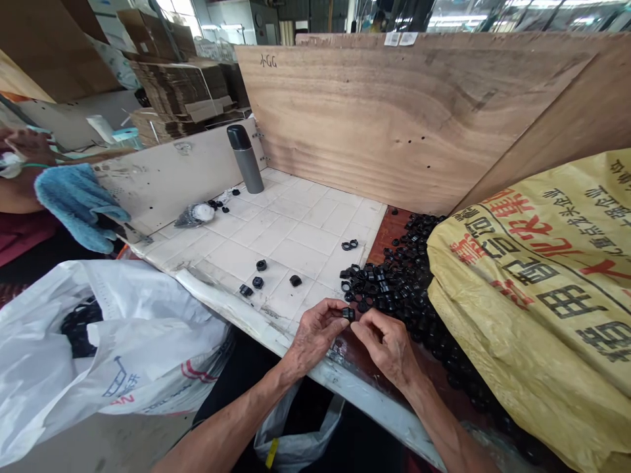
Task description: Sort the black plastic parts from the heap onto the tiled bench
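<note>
My left hand (315, 334) pinches a small black plastic ring-shaped fitting (348, 314) between thumb and fingertips, just above the table's front part. Close on its right, my right hand (387, 343) has thumb and forefinger pressed together; whatever lies between them is hidden. Behind and right of both hands spreads a pile of black plastic fittings (389, 284). On the white tiled surface (290, 223), several single fittings lie apart, among them one black piece (295, 280) and a nut-like piece (257, 282). A pair of rings (350, 245) rests farther back.
A yellow printed sack (537, 302) bulges over the pile at right. Wooden boards (374, 118) wall the back. A grey flask (246, 161) and a small plastic bag (196, 214) stand at left. A white sack (148, 348), a blue cloth (79, 200) and another person's arm (24, 164) are left.
</note>
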A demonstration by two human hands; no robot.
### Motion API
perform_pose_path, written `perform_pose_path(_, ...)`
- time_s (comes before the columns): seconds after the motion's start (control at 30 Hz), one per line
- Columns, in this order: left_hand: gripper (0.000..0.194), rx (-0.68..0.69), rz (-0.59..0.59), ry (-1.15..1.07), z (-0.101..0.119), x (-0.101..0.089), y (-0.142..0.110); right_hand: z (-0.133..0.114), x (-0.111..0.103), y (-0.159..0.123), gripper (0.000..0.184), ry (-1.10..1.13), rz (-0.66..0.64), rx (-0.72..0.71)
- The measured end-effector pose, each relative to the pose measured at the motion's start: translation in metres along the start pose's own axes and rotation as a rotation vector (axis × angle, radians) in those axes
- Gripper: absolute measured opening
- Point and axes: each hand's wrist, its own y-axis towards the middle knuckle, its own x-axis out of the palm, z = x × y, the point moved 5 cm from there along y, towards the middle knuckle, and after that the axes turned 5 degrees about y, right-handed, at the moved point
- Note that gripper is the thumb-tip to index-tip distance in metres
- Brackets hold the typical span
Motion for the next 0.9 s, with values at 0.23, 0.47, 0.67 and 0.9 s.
perform_pose_path(0.23,0.029,0.012,-0.050,0.040,-0.004,0.002,-0.002,0.012,0.003,0.000,0.035,-0.071,0.015,0.015)
perform_pose_path(0.47,0.030,0.018,-0.037,0.054,-0.003,0.001,-0.002,0.007,0.002,-0.001,0.034,-0.080,0.021,-0.033)
perform_pose_path(0.67,0.029,0.005,-0.050,0.011,-0.006,0.002,-0.001,0.006,0.002,0.000,0.013,-0.001,0.019,-0.064)
perform_pose_path(0.9,0.025,0.102,-0.063,0.241,-0.003,0.001,-0.004,0.010,0.007,0.000,0.027,0.012,-0.006,0.113)
